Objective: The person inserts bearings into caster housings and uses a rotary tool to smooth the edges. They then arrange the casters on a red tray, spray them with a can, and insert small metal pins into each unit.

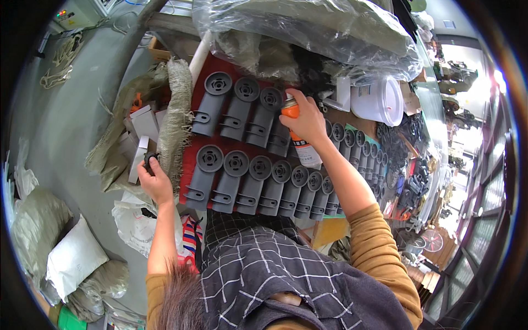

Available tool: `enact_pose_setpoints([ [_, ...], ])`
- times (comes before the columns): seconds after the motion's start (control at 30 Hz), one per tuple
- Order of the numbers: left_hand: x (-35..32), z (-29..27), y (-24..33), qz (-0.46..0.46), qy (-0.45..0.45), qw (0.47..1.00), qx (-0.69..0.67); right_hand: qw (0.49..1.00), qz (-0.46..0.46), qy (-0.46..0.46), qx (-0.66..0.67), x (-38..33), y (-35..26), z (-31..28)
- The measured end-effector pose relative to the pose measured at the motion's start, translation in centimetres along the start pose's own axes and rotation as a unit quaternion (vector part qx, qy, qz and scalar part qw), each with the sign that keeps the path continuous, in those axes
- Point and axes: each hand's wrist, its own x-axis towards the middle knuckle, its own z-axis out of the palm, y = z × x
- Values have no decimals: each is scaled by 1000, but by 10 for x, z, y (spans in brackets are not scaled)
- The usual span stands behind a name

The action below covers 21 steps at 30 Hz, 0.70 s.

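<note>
In my right hand (305, 118) is a spray can (306, 154) with an orange top and a pale lower body, its nozzle end pointing away from me. It is above the back row of dark grey plastic housings (209, 113), each with a round, slotted end. A front row of similar housings (201, 184) lies nearer my body, on the red surface (189, 159). Out to the left, my left hand (156, 181) pinches a small black round part (149, 158). That hand is beside the woven sack (179, 104) and the white boxes (144, 122) in it.
Clear plastic sheeting (313, 30) covers a bulky heap at the back. A white bucket (377, 102) lies right of the spray can. Black parts (415, 181) are piled farther right. Stuffed white sacks (77, 256) and a plastic bag (132, 225) are at the left.
</note>
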Motion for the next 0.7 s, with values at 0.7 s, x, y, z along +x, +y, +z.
enact_pose_setpoints([
  [0.7, 5, 0, -7, 12, 6, 996, 94, 996, 78, 27, 15, -50, 90, -23],
])
